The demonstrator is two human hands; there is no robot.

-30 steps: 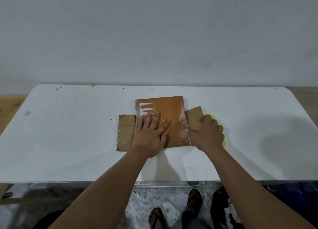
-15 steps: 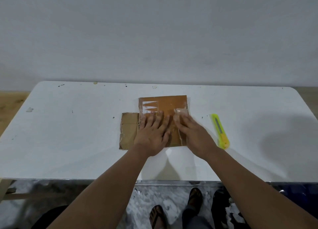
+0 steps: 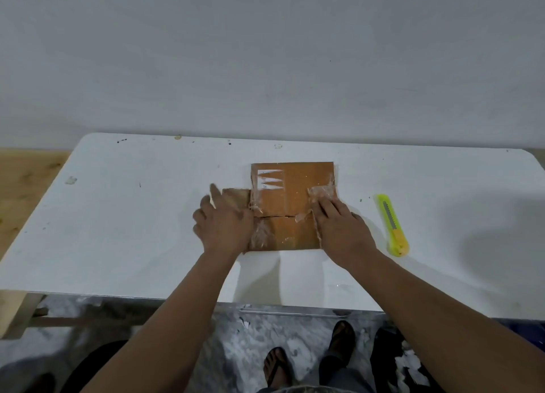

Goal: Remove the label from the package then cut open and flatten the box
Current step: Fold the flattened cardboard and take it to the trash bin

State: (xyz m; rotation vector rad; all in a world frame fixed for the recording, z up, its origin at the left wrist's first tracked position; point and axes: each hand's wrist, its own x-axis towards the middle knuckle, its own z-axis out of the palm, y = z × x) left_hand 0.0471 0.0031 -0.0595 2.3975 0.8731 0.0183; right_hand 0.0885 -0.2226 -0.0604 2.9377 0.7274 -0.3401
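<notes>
A white table (image 3: pixel 124 230) stands against a pale wall, with a strip of wooden floor showing past its left end. Near the middle of the tabletop lies the flattened cardboard box (image 3: pixel 290 206), brown, glossy with tape, and marked by torn white scraps of label (image 3: pixel 270 180) near its far left corner. A plain flap juts from its left side. The left hand (image 3: pixel 225 221) reaches in from the near edge on a straight forearm and lies palm down over that flap and the box's left edge; its fingers are straight and slightly apart, pressing flat, gripping nothing. A seam runs across the box between the two hands. The right hand (image 3: pixel 339 224) comes in at a slant from the right and rests palm down on the box's right edge, fingers straight and close together, their tips pointing to a crumpled patch of clear tape. To the right of it, apart from the box, a yellow-green box cutter (image 3: pixel 392 226) with an orange end lies on the table. Below the near edge, sandalled feet stand on a mottled floor.
</notes>
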